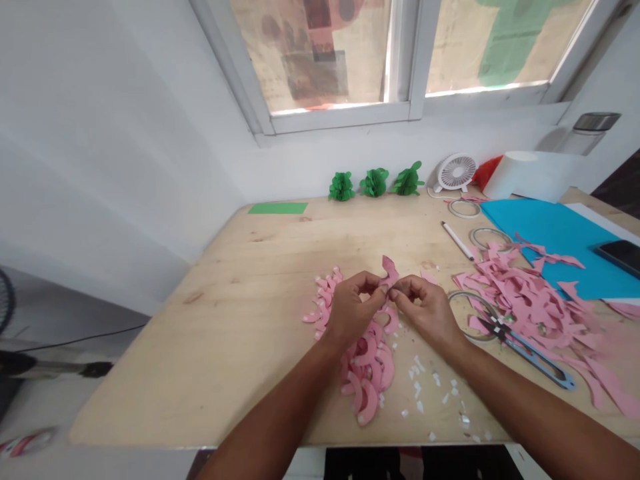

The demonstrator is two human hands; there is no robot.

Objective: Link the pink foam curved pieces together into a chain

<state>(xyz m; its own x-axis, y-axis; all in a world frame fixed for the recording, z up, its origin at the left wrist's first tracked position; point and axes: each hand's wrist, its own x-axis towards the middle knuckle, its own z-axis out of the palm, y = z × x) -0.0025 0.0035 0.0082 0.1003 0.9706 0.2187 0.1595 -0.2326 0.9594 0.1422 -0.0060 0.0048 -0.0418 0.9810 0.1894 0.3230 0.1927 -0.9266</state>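
Note:
Both of my hands meet over the middle of the table, pinching one pink paper cutout point(389, 268) between thumbs and fingertips. My left hand point(353, 303) is closed on its left side, and my right hand point(425, 307) is closed on its lower right. The cutout's upper end points away from me; its lower part is partly hidden by my fingers. Beneath and beside my left hand lies a pile of curved pink paper pieces point(369, 397), some with small white bits on their ends. Small white scraps point(419, 390) are scattered below my right hand.
Right of my hands lie pink offcuts point(535, 300), blue-handled snips point(540, 360), tape rolls point(464, 209) and a white pen point(457, 240). Blue sheets point(545, 223) and a phone point(620, 257) sit farther right. Green paper shapes point(374, 182) and a small fan point(456, 172) stand along the wall.

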